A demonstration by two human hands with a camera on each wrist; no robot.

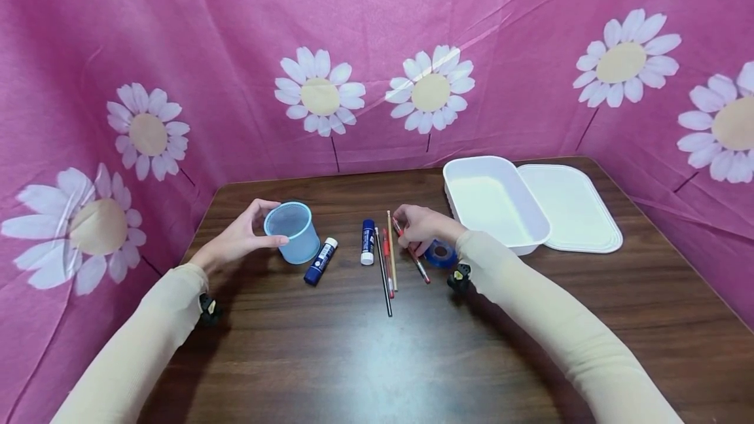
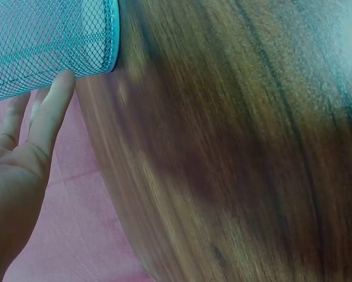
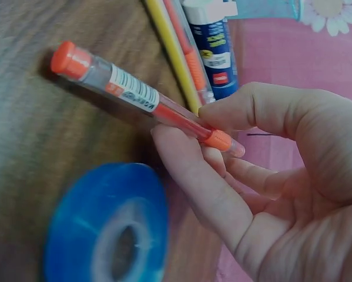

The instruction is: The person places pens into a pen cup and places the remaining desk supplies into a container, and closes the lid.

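My left hand (image 1: 243, 233) holds a light blue mesh pen cup (image 1: 302, 244) from its left side, thumb at the front and fingers behind the rim. In the left wrist view the fingers meet the cup's mesh wall (image 2: 52, 53). My right hand (image 1: 425, 224) pinches a red pen (image 3: 137, 94) with a clear barrel and a barcode label, between thumb and finger. Left of that hand lie a yellow pencil (image 1: 393, 260), another red pen (image 1: 387, 260) and a black pencil (image 1: 383, 280), side by side. A roll of blue tape (image 1: 440, 255) lies just beside the right wrist.
One glue stick (image 1: 321, 262) lies tilted beside the cup, another glue stick (image 1: 368, 242) near the pencils. At the back right, a white plastic box (image 1: 538, 231) stands by its flat lid (image 1: 580, 211). Pink flowered cloth (image 1: 365, 12) hangs around the wooden table (image 1: 283, 358).
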